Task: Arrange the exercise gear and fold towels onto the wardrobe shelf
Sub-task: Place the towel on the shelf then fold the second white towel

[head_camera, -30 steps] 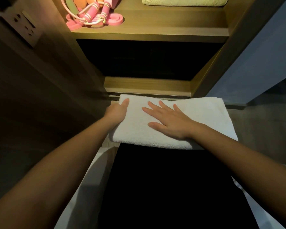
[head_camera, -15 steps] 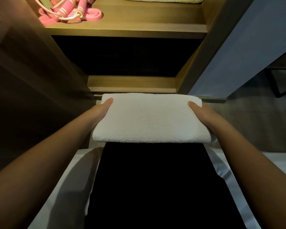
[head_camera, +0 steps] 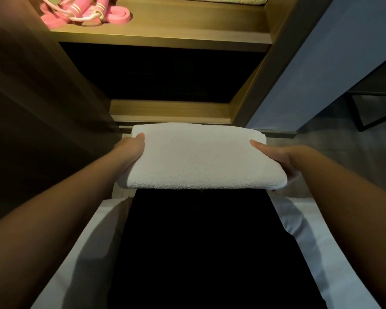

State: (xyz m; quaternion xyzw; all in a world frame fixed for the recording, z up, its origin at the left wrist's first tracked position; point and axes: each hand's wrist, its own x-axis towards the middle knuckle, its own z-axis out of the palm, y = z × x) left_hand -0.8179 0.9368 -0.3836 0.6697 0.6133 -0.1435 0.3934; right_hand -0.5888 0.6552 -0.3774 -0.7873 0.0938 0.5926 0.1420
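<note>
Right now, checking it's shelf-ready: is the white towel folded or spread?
Folded: the towel is a thick, compact rectangle with a rounded front edge.

Dim, warm light. Brightest on the wardrobe shelf (head_camera: 187,30) well beyond the left grip (head_camera: 133,148) and right grip (head_camera: 274,156), lit from above. Cavity under it near black, also the dark area nearer than the grips. Towel (head_camera: 198,157) between them pale, not blown out. Soft shadows on the white sheet (head_camera: 76,264). Wide-angle bending at the edges; detail soft.
</note>
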